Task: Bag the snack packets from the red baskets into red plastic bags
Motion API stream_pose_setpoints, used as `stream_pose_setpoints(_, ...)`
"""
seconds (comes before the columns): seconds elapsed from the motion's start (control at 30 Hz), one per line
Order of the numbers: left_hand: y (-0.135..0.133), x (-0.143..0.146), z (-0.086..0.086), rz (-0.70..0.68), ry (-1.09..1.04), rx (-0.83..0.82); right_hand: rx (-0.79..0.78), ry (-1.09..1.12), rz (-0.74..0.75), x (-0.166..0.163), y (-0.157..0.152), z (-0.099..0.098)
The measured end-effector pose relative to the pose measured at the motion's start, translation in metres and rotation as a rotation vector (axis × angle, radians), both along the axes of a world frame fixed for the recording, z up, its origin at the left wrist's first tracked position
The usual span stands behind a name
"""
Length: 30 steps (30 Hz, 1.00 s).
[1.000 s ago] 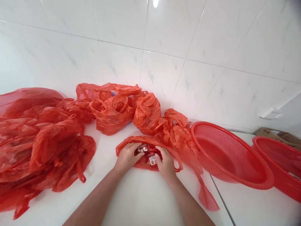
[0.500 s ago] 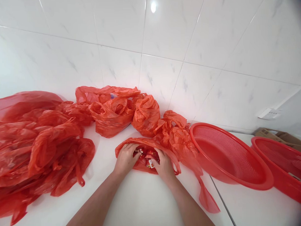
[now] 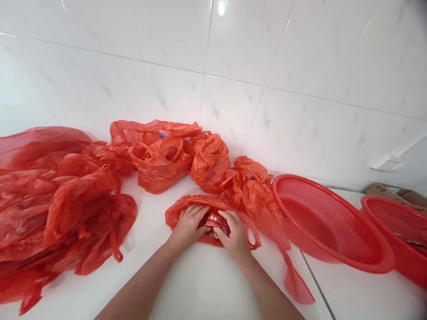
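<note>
An opened red plastic bag [image 3: 174,212] lies on the white table in front of me. Shiny red packets [image 3: 214,219] with gold lettering show in its mouth. My left hand [image 3: 190,228] reaches in from the left, with fingers and thumb curled around packets. From the right, my right hand [image 3: 236,233] closes on the same group, its thumb near a small white patch on a packet. The hands face each other with the packets between them. The palms and much of what the fingers touch are hidden.
Several filled red bags [image 3: 209,164] stand along the tiled wall. A large heap of red plastic bags [image 3: 68,206] covers the left side. To the right are a red colander [image 3: 332,220], a second red basket [image 3: 403,227] and a cardboard box [image 3: 401,194]. A seam crosses the table.
My left hand has moved right and deeper over the packets, closer to my right hand. The packets are drawn closer together. The view has shifted slightly.
</note>
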<state>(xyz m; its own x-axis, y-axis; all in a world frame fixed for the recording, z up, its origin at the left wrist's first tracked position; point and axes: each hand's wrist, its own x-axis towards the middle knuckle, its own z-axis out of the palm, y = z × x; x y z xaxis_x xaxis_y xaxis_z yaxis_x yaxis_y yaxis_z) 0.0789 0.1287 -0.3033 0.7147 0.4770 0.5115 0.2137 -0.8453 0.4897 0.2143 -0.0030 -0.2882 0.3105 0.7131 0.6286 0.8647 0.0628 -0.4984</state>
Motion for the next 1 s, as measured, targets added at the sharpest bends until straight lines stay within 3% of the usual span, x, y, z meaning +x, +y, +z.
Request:
stream_pose_setpoints(0.37, -0.003, -0.004, 0.012, 0.051, 0.026, -0.091, -0.002, 0.036, 0.058, 0.009, 0.0, -0.003)
stream_pose_setpoints(0.5, 0.002, -0.006, 0.012, 0.146, -0.016, -0.067, 0.001, 0.101, -0.073, 0.015, -0.002, -0.002)
stream_pose_setpoints(0.73, 0.005, -0.008, 0.014, 0.182, -0.071, -0.048, -0.314, 0.142, -0.341, 0.017, -0.005, 0.003)
stream_pose_setpoints(1.0, 0.005, -0.007, 0.012, 0.199, -0.083, -0.033, -0.416, 0.303, -0.281, 0.008, -0.004, 0.006)
